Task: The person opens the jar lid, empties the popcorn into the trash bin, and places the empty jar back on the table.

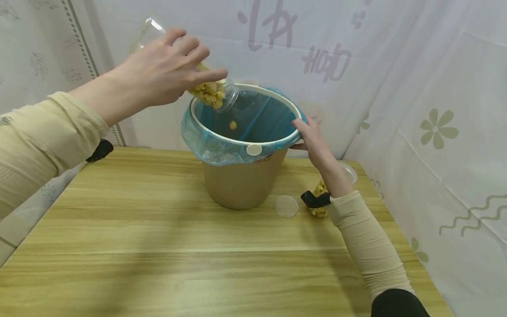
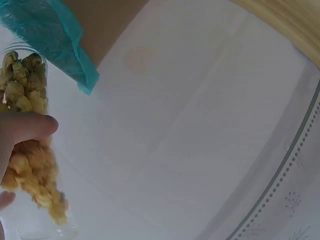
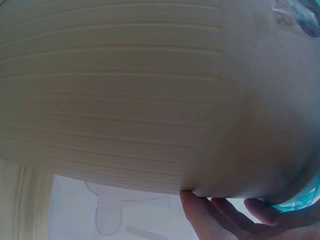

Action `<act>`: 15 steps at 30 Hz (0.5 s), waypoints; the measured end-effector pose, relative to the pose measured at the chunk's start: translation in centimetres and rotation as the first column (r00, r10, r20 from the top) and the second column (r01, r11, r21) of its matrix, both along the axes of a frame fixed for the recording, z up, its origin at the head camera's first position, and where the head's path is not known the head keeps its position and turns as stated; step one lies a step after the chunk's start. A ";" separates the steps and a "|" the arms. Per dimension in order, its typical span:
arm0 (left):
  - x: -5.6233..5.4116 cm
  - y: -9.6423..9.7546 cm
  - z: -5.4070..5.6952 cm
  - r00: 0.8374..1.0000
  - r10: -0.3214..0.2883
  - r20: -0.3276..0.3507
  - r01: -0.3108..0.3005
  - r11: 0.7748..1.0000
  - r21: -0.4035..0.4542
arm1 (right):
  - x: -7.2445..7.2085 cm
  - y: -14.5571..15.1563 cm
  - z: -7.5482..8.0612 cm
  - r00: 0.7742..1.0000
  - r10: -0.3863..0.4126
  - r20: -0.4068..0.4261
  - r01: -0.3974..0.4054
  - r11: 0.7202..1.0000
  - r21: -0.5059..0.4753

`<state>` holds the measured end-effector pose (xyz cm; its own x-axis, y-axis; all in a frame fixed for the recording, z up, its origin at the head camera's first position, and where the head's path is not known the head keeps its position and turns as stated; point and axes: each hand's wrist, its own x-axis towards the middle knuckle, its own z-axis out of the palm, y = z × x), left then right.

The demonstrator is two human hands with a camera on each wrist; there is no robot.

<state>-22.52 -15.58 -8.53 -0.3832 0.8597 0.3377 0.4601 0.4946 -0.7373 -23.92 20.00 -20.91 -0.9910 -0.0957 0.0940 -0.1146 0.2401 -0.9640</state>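
Note:
My left hand [image 1: 166, 68] grips a clear jar [image 1: 231, 97] of popcorn [image 1: 211, 93], tipped with its mouth low over the left rim of a trash can [image 1: 241, 187]. One popcorn piece [image 1: 233, 125] is in the air inside the can. A blue plastic bag [image 1: 206, 143] lines the can and folds over its white rim. In the left wrist view, the thumb [image 2: 35, 126] lies across the jar, with popcorn along its length. My right hand [image 1: 315, 140] holds the can's right side, thumb at the rim; the right wrist view has its fingers [image 3: 207, 215] against the outer wall.
A clear round lid [image 1: 287, 206] lies on the wooden table [image 1: 158, 264], right of the can. More popcorn [image 1: 319, 212] in a clear container sits beneath my right wrist, partly hidden by the arm and a black wrist mount [image 1: 314, 200]. Printed white curtains [image 1: 396, 88] hang behind and beside the table.

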 end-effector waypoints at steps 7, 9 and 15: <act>0.2 0.0 0.2 0.998 0.036 -0.043 -0.038 0.998 -0.045 | -0.1 -0.3 0.1 1.000 0.014 0.000 -0.014 1.000 -0.012; 0.2 0.0 0.2 0.998 0.030 -0.055 -0.033 0.998 -0.052 | 0.0 -0.3 0.2 1.000 0.016 -0.001 -0.016 1.000 -0.014; 0.3 0.0 0.2 0.998 0.026 -0.057 -0.030 0.998 -0.059 | 0.1 -0.3 0.1 1.000 0.018 0.006 -0.018 1.000 -0.014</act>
<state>-22.21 -15.56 -8.30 -0.3892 0.8683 0.3076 0.4039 0.4609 -0.7902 -23.85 19.74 -20.82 -0.9897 -0.1119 0.0897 -0.1131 0.2241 -0.9680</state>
